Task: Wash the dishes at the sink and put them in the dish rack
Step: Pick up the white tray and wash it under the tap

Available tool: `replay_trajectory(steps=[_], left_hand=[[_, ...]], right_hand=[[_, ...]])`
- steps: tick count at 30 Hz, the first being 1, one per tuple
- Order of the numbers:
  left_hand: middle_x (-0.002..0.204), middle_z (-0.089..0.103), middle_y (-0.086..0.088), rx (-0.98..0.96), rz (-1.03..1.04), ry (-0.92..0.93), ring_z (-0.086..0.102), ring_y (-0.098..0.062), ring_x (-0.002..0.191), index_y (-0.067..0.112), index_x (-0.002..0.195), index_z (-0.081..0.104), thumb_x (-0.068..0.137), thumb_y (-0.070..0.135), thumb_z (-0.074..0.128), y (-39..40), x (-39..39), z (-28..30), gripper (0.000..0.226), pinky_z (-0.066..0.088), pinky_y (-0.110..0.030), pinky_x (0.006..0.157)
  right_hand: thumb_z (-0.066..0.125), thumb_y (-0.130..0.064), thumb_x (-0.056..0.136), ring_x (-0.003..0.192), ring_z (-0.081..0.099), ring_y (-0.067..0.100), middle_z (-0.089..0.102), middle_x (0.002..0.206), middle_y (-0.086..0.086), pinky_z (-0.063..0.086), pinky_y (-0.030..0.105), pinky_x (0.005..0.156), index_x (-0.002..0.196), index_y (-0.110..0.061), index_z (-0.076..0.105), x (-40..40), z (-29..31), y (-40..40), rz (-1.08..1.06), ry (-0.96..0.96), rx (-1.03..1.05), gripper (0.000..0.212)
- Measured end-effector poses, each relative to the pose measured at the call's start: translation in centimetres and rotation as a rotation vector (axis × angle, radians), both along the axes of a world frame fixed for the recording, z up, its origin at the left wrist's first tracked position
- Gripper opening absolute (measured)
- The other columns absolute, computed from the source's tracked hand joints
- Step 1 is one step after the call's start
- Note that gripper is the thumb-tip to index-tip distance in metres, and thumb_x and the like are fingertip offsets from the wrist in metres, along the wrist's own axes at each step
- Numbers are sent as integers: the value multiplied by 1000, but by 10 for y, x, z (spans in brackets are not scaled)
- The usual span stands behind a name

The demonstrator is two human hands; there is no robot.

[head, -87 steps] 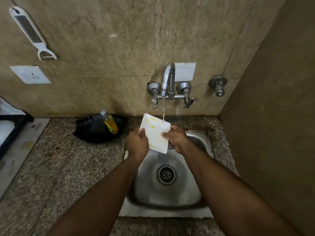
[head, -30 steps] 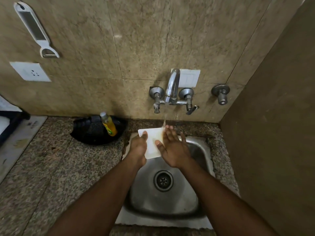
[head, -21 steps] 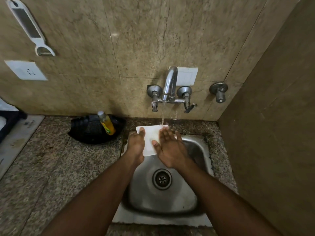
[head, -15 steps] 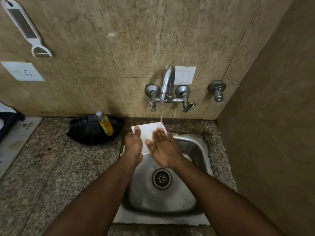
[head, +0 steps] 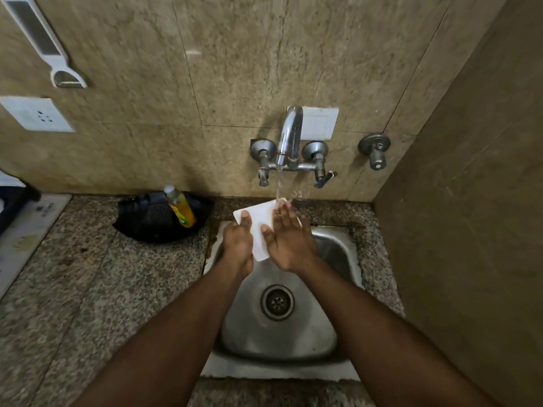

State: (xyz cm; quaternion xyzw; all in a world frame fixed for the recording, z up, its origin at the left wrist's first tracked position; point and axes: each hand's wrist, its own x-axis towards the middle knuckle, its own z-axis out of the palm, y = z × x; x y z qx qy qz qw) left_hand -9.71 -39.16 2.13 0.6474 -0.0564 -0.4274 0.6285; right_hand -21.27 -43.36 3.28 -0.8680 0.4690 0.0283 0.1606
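**Rinsing a white plate under the running tap**

Against the tiled wall (head: 235,69), a speckled stone counter (head: 88,289) runs across the scene, and a steel sink (head: 279,333) is sunk into it near the right-hand corner. Over the basin, a chrome tap (head: 289,136) sends a thin stream of water (head: 278,183) down toward its far edge. To the left of the sink sits a black holder (head: 147,221) with an orange bottle (head: 180,207) standing tilted in it; a white socket plate (head: 38,114) and a hanging white tool (head: 44,45) are fixed to the wall further left. No dish rack can be made out for certain.

Above the far rim of the sink, a small white rectangular plate (head: 260,227) is held flat-side up, its far end in the stream. The left hand (head: 238,242) grips its left edge, thumb on top and fingers curled beneath. The right hand (head: 289,242) lies spread on the plate's surface, fingers straight and reaching into the water, holding nothing.

This looks like the rinsing or rubbing stage for this plate, with racking not yet done. No soil shows on the uncovered part, though the right hand hides much of it. The next move likely calls for wiping the rest of the face, keeping a firm left-hand hold on the wet, probably slippery edge.
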Motion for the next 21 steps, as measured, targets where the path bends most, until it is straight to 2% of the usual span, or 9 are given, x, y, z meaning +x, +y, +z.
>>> replay_trajectory(steps=[2, 7, 9, 11, 13, 16, 18, 20, 21], left_hand=[[103, 75, -16, -8, 28, 25, 75, -31, 87, 4, 108, 67, 105, 43, 55, -4, -1, 3, 42, 62, -42, 74], [87, 73, -8, 45, 4, -25, 70, -25, 73, 6, 102, 67, 106, 42, 54, -4, 16, 5, 38, 57, -31, 61], [94, 76, -11, 55, -37, -30, 73, -29, 79, 6, 107, 67, 103, 46, 58, -4, 22, 0, 41, 61, -38, 66], [105, 77, -15, 60, -91, -44, 75, -35, 91, 6, 111, 69, 95, 55, 65, -6, 25, -5, 52, 63, -54, 80], [105, 77, -14, 118, -162, -72, 76, -36, 94, 8, 110, 70, 86, 61, 69, -10, 30, -11, 58, 61, -60, 85], [105, 77, -15, 126, -237, -84, 75, -33, 92, 7, 113, 70, 95, 47, 70, -12, 26, -6, 44, 63, -49, 83], [117, 74, -15, 177, -298, -300, 72, -30, 99, 5, 121, 68, 96, 39, 71, -15, 23, -11, 42, 59, -41, 87], [141, 61, -14, 355, -489, -771, 61, -31, 123, 5, 141, 54, 98, 36, 66, -14, 16, -14, 55, 49, -38, 102], [155, 45, -19, 454, -591, -1010, 47, -34, 140, 4, 153, 39, 100, 38, 59, -10, 9, -17, 66, 40, -40, 113]], right_hand=[[10, -53, 107, 157, -14, 14, -10, 171, 2, -3, 49, 127, 163, -12, 1, 5, 1, -7, 5, -32, -31, 70], [13, -53, 104, 158, -1, 17, 6, 172, 5, 0, 49, 127, 163, -13, 11, -17, -3, 30, 130, 13, -105, 71], [21, -52, 105, 158, -10, 22, -5, 171, 7, 1, 49, 127, 163, -9, 5, -24, -8, 19, 84, 18, -107, 74], [28, -45, 107, 158, -10, 26, -10, 170, 12, 6, 46, 128, 162, -5, 0, -20, -8, 2, 13, -77, -64, 74], [38, -36, 108, 157, 12, 32, 6, 170, 18, 18, 40, 126, 162, -2, 5, -14, -4, -16, -134, -253, 55, 71], [59, -19, 98, 125, 59, 33, 58, 143, 16, 47, 37, 106, 145, -12, 49, -11, -1, -35, -490, -544, 300, 48], [61, -11, 95, 103, 69, 26, 72, 120, 9, 57, 43, 95, 115, -21, 65, -11, -5, -37, -692, -767, 506, 22], [60, -8, 95, 94, 72, 26, 76, 108, 6, 61, 50, 88, 103, -22, 69, -11, -14, -37, -814, -872, 568, 19], [60, -7, 94, 91, 72, 26, 76, 103, 5, 61, 51, 86, 102, -22, 70, -10, -20, -37, -853, -901, 561, 20]])
